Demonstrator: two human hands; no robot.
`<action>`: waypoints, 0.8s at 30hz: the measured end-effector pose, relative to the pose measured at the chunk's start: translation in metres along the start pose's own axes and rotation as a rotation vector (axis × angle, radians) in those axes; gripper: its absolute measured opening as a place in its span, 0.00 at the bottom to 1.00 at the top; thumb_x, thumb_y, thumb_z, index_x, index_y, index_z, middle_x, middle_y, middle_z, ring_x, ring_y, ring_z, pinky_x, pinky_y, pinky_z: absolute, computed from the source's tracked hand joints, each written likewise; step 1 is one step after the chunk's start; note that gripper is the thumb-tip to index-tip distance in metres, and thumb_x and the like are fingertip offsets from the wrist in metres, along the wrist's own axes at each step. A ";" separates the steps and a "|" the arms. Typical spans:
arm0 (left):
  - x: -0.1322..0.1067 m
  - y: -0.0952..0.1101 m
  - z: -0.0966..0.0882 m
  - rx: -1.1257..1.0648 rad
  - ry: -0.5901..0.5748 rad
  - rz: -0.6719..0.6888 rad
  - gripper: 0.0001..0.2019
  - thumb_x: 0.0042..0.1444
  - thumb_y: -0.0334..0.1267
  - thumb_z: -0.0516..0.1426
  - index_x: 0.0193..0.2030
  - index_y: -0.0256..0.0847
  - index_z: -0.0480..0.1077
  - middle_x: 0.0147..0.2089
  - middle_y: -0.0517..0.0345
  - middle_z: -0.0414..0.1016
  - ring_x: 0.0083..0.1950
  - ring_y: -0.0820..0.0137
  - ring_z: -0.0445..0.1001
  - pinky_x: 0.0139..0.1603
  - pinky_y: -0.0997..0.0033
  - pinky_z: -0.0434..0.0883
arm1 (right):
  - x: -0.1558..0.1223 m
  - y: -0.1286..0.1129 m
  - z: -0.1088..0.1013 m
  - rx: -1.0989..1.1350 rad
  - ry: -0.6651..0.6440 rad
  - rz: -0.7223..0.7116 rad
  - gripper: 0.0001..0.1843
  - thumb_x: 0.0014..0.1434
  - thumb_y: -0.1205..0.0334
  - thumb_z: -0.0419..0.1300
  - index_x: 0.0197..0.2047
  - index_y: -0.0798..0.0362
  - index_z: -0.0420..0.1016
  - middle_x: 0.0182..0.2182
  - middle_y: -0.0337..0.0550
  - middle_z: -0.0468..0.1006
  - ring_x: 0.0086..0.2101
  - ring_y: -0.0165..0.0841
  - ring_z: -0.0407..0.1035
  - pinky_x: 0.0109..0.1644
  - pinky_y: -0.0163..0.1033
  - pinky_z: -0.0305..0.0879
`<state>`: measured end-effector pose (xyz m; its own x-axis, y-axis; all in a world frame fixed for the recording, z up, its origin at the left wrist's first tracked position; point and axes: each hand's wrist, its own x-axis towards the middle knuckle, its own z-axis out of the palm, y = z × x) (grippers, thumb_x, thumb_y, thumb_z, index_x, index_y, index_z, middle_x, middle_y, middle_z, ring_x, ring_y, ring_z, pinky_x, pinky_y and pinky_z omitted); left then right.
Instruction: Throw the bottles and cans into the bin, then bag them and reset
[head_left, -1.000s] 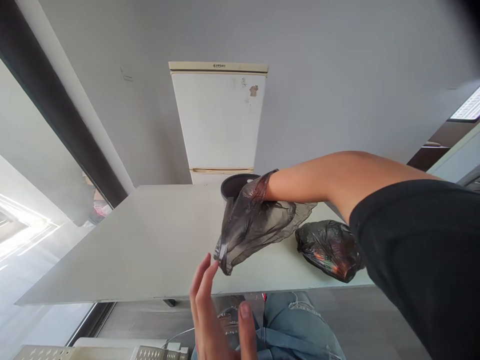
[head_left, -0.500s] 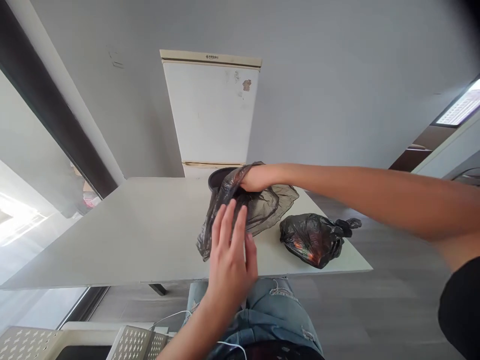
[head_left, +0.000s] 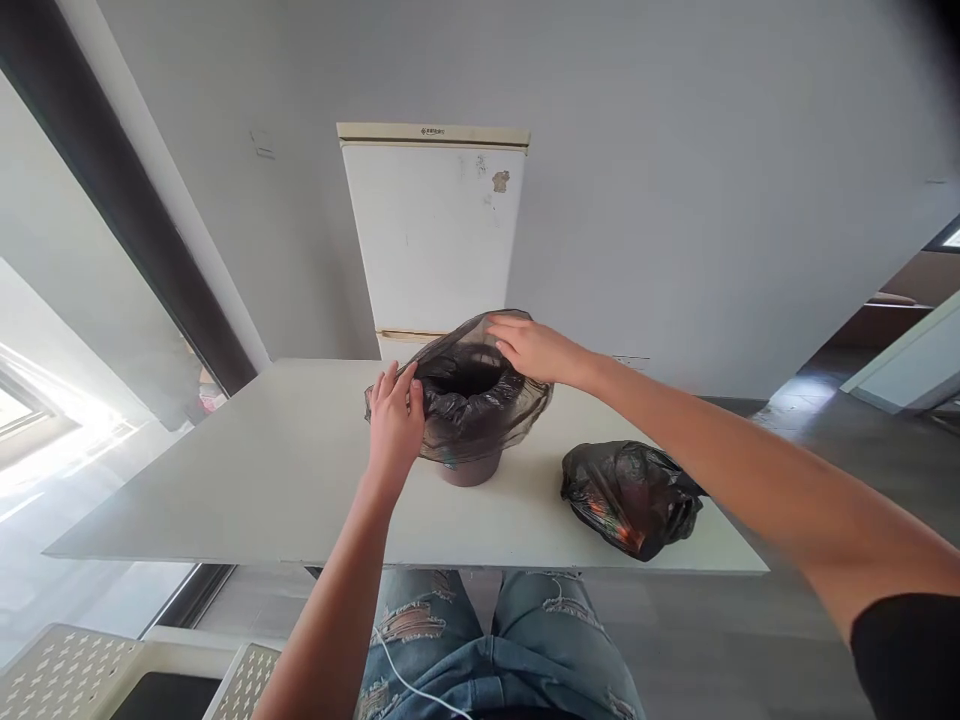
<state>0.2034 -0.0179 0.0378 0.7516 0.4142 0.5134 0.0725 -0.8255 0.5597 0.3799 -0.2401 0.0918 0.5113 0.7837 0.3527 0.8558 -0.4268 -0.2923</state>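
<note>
A thin black trash bag (head_left: 474, 408) lines a small dark trash can (head_left: 471, 472) standing on the white table. The bag's loose edge flares out over the can's rim, and its mouth gapes upward. On the near left side of the edge, my left hand (head_left: 396, 415) grips the film, fingers bent and thumb in front. My right hand (head_left: 534, 350) holds the far right side of the edge between thumb and outstretched fingers. A filled black trash bag (head_left: 628, 498) lies to the right of the can, partly behind my right forearm.
The white table (head_left: 300, 460) has its near edge just ahead of my legs. Behind it stands a white refrigerator (head_left: 435, 230) against the grey wall. At the lower left is a perforated plastic piece (head_left: 71, 660); a white cable (head_left: 405, 680) crosses my lap.
My right hand has come out of the bag's folds onto its far edge. My left hand has moved left and up onto the bag. The bag is now spread open around the can.
</note>
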 end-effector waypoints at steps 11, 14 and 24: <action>0.015 -0.061 0.035 -0.286 -0.312 -0.379 0.29 0.66 0.65 0.46 0.29 0.41 0.67 0.33 0.51 0.77 0.37 0.61 0.72 0.40 0.64 0.69 | 0.053 0.055 0.059 0.771 -0.335 0.447 0.27 0.70 0.37 0.53 0.50 0.50 0.83 0.48 0.50 0.87 0.46 0.46 0.82 0.55 0.49 0.78; 0.001 -0.062 0.033 -0.176 -0.322 -0.362 0.31 0.68 0.66 0.43 0.29 0.42 0.66 0.33 0.49 0.77 0.37 0.59 0.73 0.41 0.61 0.68 | 0.035 0.062 0.071 1.088 -0.412 0.609 0.40 0.63 0.22 0.47 0.41 0.49 0.82 0.43 0.53 0.87 0.42 0.49 0.82 0.50 0.53 0.79; -0.041 -0.054 0.009 -0.203 -0.213 -0.109 0.34 0.72 0.60 0.48 0.76 0.43 0.59 0.77 0.41 0.61 0.79 0.51 0.57 0.77 0.48 0.58 | -0.037 0.048 0.081 1.041 0.155 0.439 0.32 0.67 0.28 0.51 0.51 0.46 0.78 0.53 0.49 0.81 0.56 0.46 0.73 0.60 0.50 0.71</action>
<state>0.1747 0.0059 -0.0193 0.8687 0.3887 0.3070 0.0442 -0.6782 0.7336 0.3951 -0.2533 -0.0071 0.8167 0.5638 0.1228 0.1569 -0.0122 -0.9875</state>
